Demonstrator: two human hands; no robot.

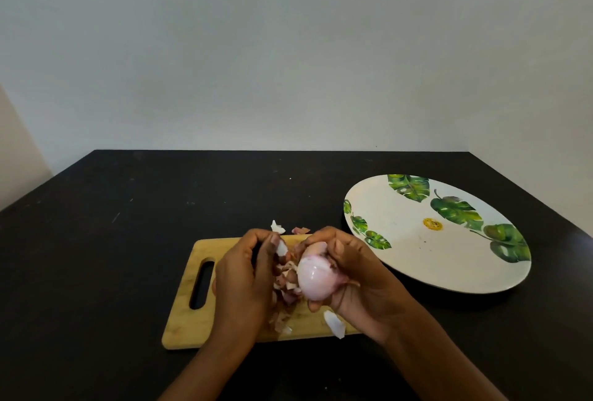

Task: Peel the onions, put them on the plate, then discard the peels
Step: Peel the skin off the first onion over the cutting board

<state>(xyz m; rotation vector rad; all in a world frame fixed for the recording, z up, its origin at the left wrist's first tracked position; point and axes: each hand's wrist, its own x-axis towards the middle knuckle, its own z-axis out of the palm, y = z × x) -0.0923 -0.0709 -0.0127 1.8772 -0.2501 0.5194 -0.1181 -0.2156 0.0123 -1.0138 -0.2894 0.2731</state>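
The peeling step is in hand, over the wooden cutting board (189, 323) on the dark table (96, 240). The left hand (247, 275) has its fingers curled, thumb and fingertips pinching a pale scrap of peel (282, 248) just beside the onion's upper end. Below it, a heap of peels (287, 286) lies on the board between the two hands. The onion (316, 277) is held above the board and looks smooth and pinkish-white. It seems mostly bare, though its far side is hidden. The right hand (362, 282) cups it from the right and beneath, fingers wrapped round it, thumb across the top. The plate (401, 256) sits to the right, near the board, with no onion on it. The next move is probably to drop the scrap, check for leftover skin, then carry the onion right to the plate — its surface looks slick, so it calls for a firm hold.
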